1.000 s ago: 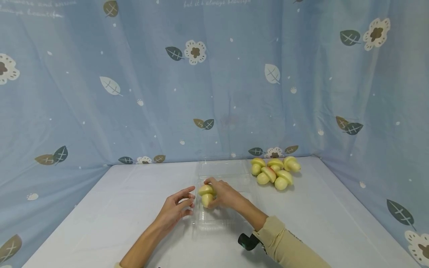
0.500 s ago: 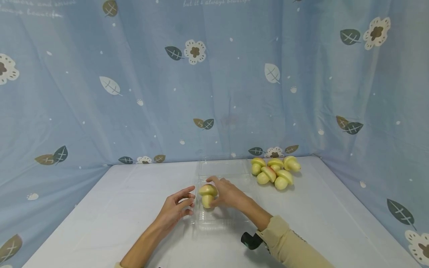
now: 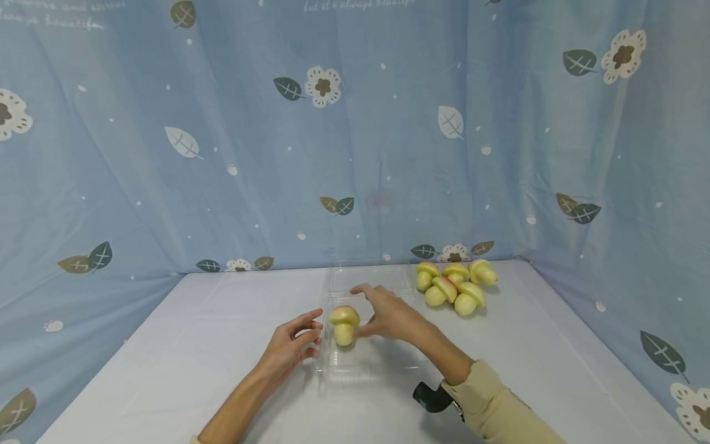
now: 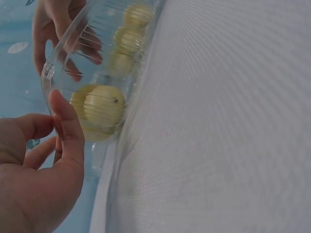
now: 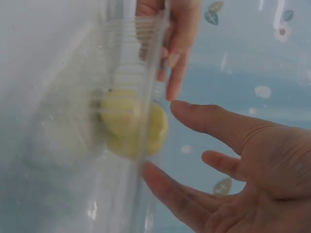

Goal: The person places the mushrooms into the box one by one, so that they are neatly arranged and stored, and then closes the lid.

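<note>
One yellow-green mushroom-shaped piece [image 3: 344,325] stands inside a clear plastic clamshell box [image 3: 377,369], by its left wall. My left hand [image 3: 289,345] is at that wall; in the left wrist view the thumb and fingers of the left hand [image 4: 46,170] pinch the box's rim [image 4: 47,73]. Over the box, just right of the piece, my right hand [image 3: 388,316] has its fingers spread and holds nothing. The right wrist view shows a gap between the right hand [image 5: 243,165] and the yellow piece [image 5: 129,121], which is seen through the plastic.
Several more mushroom-shaped pieces [image 3: 444,290], some with a reddish blush, lie grouped on the white table [image 3: 233,308] right of the box. The clear lid [image 3: 368,277] lies folded back behind it. A blue patterned curtain [image 3: 355,154] hangs around the table.
My right hand has let go of the mushroom-shaped piece and drawn back to the right, its fingers spreading. The piece stays in the box. My left hand has not visibly moved.
</note>
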Action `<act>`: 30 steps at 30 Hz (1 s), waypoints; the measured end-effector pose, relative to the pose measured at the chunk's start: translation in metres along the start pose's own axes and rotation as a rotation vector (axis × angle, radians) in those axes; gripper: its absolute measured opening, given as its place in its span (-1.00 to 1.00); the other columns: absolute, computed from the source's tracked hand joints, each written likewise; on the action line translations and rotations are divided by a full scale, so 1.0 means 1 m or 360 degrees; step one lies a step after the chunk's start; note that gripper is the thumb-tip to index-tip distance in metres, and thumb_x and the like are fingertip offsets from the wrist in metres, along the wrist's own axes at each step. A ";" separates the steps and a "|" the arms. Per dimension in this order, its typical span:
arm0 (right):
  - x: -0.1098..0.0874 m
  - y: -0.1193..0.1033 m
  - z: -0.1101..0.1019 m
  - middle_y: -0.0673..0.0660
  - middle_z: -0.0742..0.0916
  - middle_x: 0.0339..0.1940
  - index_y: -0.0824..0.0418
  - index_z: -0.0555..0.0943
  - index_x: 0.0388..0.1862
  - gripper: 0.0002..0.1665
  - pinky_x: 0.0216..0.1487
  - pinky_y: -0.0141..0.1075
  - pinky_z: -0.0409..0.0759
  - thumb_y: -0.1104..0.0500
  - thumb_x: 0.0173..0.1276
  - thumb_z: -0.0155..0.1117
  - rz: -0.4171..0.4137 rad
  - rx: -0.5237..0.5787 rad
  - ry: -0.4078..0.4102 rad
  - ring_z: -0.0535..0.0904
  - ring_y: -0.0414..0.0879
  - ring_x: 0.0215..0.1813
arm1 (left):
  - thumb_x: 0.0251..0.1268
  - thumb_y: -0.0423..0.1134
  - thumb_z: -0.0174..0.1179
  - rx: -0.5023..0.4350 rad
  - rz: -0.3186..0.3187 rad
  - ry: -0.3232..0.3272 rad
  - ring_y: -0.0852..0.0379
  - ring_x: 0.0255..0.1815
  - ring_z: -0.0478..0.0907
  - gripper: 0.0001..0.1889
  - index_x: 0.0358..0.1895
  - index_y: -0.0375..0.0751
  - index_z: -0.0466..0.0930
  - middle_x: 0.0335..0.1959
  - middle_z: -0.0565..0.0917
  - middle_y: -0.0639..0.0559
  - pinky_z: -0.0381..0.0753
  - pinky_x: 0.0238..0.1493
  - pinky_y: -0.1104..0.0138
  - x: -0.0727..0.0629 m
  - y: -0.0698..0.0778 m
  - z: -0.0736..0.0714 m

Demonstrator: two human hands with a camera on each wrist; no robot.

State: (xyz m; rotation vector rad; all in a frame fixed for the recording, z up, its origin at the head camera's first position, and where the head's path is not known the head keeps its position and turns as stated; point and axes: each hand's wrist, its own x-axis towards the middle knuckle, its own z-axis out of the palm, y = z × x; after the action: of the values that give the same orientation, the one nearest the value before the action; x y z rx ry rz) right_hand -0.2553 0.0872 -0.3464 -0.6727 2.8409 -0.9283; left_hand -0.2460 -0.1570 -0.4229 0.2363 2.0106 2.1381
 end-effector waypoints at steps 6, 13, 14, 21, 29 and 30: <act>-0.011 0.008 -0.014 0.22 0.49 0.31 -0.09 0.33 0.42 -0.12 -0.24 -0.30 0.65 0.03 0.14 0.53 -0.0006 0.0139 0.0011 0.69 -0.18 -0.16 | 0.40 -0.34 0.14 -0.0010 -0.0032 0.0024 0.20 -0.25 0.50 -0.42 0.46 -0.25 0.26 -0.02 0.47 0.00 0.64 -0.36 0.43 -0.002 -0.001 -0.001; -0.020 0.018 -0.033 0.23 0.47 0.37 -0.07 0.33 0.43 -0.16 -0.19 -0.25 0.68 0.04 0.20 0.49 -0.0046 0.0202 0.0075 0.71 -0.13 -0.11 | 0.40 -0.35 0.12 -0.0024 -0.0052 0.0036 0.19 -0.24 0.50 -0.44 0.45 -0.19 0.29 -0.02 0.47 0.00 0.64 -0.34 0.42 0.000 0.001 -0.001; -0.021 0.021 -0.035 0.24 0.46 0.38 -0.06 0.32 0.44 -0.15 -0.18 -0.24 0.69 0.05 0.20 0.48 -0.0054 0.0211 0.0086 0.71 -0.12 -0.10 | 0.40 -0.35 0.12 -0.0029 -0.0055 0.0039 0.19 -0.25 0.50 -0.44 0.45 -0.18 0.29 -0.02 0.48 0.00 0.64 -0.34 0.42 0.001 0.001 -0.001; -0.026 0.038 -0.048 0.29 0.48 0.36 0.03 0.32 0.45 -0.13 -0.17 -0.22 0.71 0.07 0.20 0.49 -0.0032 0.0196 0.0174 0.73 -0.10 -0.14 | 0.38 -0.34 0.14 -0.0026 -0.0059 0.0036 0.18 -0.23 0.50 -0.42 0.45 -0.20 0.28 -0.03 0.48 0.02 0.63 -0.33 0.42 0.000 0.000 -0.002; -0.033 0.061 -0.062 0.36 0.48 0.33 0.09 0.30 0.46 -0.12 -0.17 -0.18 0.71 0.05 0.21 0.48 -0.0036 0.0168 0.0230 0.74 -0.07 -0.13 | 0.33 -0.38 0.17 -0.0028 -0.0078 0.0047 0.15 -0.18 0.51 -0.40 0.44 -0.21 0.30 -0.02 0.48 -0.01 0.63 -0.32 0.38 0.001 0.000 0.000; -0.034 0.064 -0.063 0.36 0.48 0.33 0.09 0.29 0.46 -0.12 -0.16 -0.17 0.71 0.05 0.21 0.48 -0.0035 0.0168 0.0233 0.73 -0.06 -0.12 | 0.33 -0.38 0.17 -0.0029 -0.0080 0.0045 0.15 -0.18 0.50 -0.40 0.45 -0.21 0.30 -0.02 0.48 -0.01 0.63 -0.32 0.38 0.001 0.000 0.000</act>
State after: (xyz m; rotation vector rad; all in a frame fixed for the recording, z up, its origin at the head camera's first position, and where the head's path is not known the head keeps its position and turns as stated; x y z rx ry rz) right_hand -0.2626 0.1823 -0.3343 -0.6514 2.8881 -1.1680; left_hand -0.2470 -0.1570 -0.4228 0.1523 1.9893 2.1403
